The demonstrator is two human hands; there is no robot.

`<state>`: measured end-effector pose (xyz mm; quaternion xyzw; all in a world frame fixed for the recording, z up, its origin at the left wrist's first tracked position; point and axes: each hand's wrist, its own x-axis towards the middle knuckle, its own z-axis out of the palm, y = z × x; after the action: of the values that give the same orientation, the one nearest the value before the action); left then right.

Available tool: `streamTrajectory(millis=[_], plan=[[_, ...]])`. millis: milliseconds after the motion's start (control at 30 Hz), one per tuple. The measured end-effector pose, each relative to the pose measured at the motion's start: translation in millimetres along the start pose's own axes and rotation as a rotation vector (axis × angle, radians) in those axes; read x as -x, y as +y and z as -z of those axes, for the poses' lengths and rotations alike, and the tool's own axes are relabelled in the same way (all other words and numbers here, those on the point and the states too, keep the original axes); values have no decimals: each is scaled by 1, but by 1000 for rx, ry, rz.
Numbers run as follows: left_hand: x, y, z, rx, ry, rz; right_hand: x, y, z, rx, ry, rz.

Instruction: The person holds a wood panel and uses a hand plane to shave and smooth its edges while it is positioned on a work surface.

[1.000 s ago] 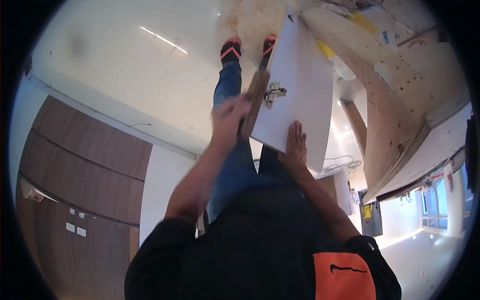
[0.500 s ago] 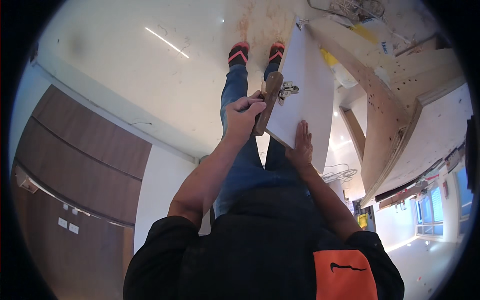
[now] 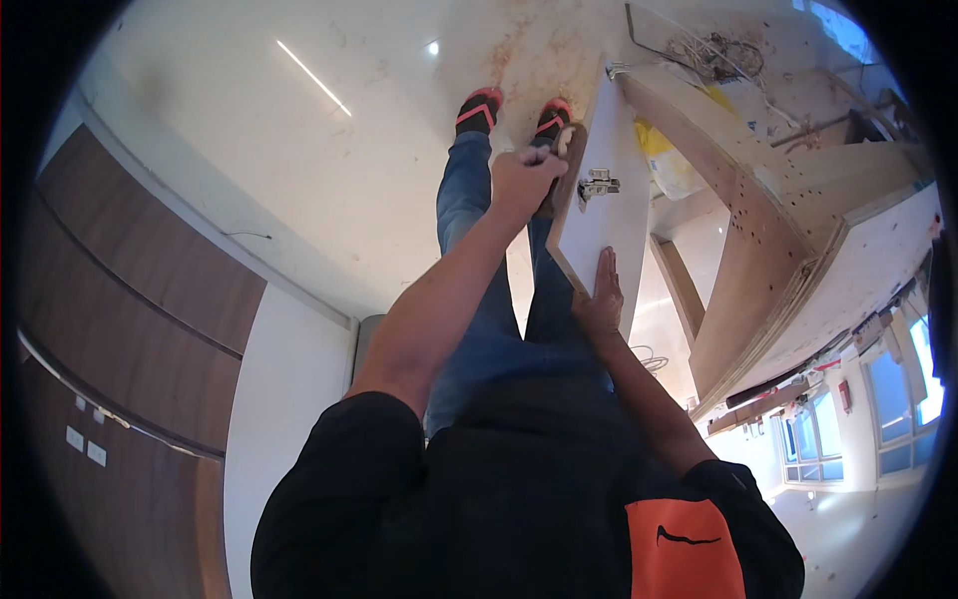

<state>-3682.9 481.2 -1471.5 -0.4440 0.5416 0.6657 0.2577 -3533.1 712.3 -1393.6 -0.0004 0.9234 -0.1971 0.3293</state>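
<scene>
A white cabinet door [image 3: 621, 135] stands on edge in front of my legs, its bare wooden edge toward my left side. My left hand [image 3: 525, 182] is closed around a brown wooden tool, apparently a hand plane [image 3: 572, 150], which lies along that edge; the hand hides part of it. A metal hinge [image 3: 599, 186] is fixed to the door's white face beside the tool. My right hand [image 3: 601, 302] rests at the door's near corner, its fingers stretched flat along the face. Another hinge [image 3: 618, 70] shows at the far end.
To the right is a wooden cabinet carcass [image 3: 768, 220] with drilled holes. Beyond it lie tangled wire [image 3: 718, 58] and a yellow-and-white bag [image 3: 667, 160]. My slippered feet [image 3: 479, 108] stand by the door. Brown wall panels [image 3: 130, 240] are at left.
My left hand has moved away from me along the door's edge with the hand plane. The right hand stays at the near corner. The whole view has shifted slightly.
</scene>
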Motion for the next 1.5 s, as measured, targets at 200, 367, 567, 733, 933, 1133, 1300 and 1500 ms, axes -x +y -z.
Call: streamTrajectory(millis=[200, 367, 567, 733, 933, 1133, 1300, 1500], plan=[[133, 18, 46, -29, -124, -91, 6, 6, 6, -6, -32, -26], [100, 33, 24, -87, -63, -7, -3, -5, 14, -41, -8, 35], [-1, 5, -20, -33, -65, -10, 0, 5, 5, -63, 4, 19], [79, 21, 7, -75, -98, 17, 5, 13, 9, -55, -44, -33], [105, 6, 8, 17, 10, 50, 1, 23, 17, -39, -48, -18], [-145, -22, -76, -49, 44, 72, -1, 6, 1, -95, -58, 21], [-18, -38, -39, 70, -40, 213, 9, 28, 18, -50, -106, -50], [146, 43, 20, -92, -46, -17, 0, 20, 21, -71, -66, 7]])
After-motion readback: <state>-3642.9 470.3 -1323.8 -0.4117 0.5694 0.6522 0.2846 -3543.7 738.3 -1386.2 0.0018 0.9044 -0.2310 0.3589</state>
